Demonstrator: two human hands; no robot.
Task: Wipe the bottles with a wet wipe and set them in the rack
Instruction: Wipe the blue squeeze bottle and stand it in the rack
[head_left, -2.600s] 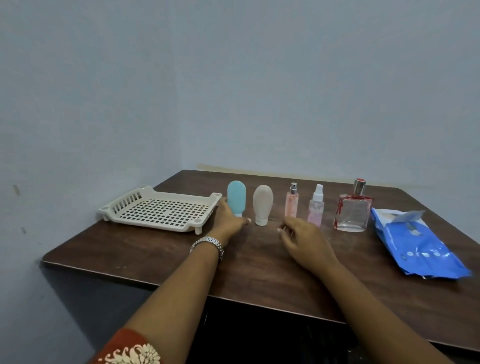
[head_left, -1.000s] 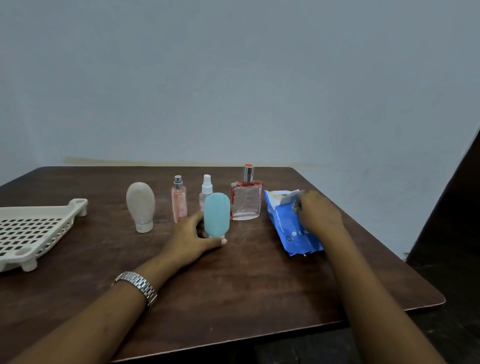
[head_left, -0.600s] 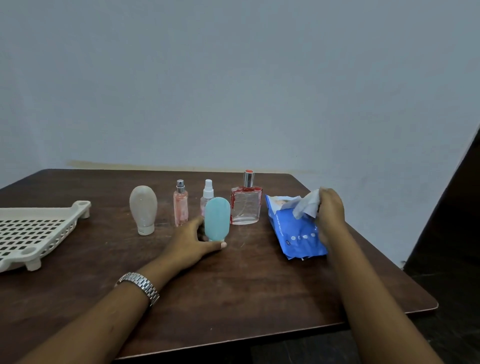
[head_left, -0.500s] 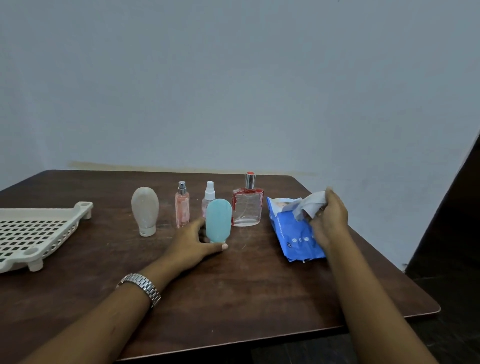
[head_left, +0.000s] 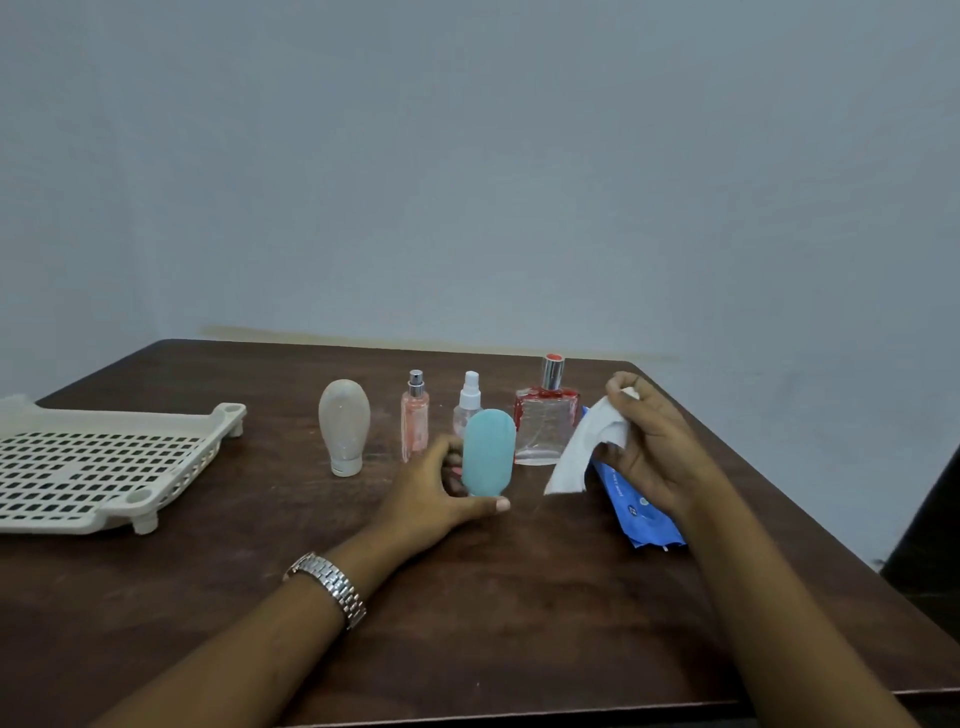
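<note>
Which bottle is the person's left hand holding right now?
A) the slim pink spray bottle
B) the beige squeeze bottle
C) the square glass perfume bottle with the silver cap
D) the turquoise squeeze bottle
D: the left hand has its thumb and fingers round the base of the turquoise squeeze bottle, which stands cap-down on the table, while the other four bottles stand untouched behind it.
</note>
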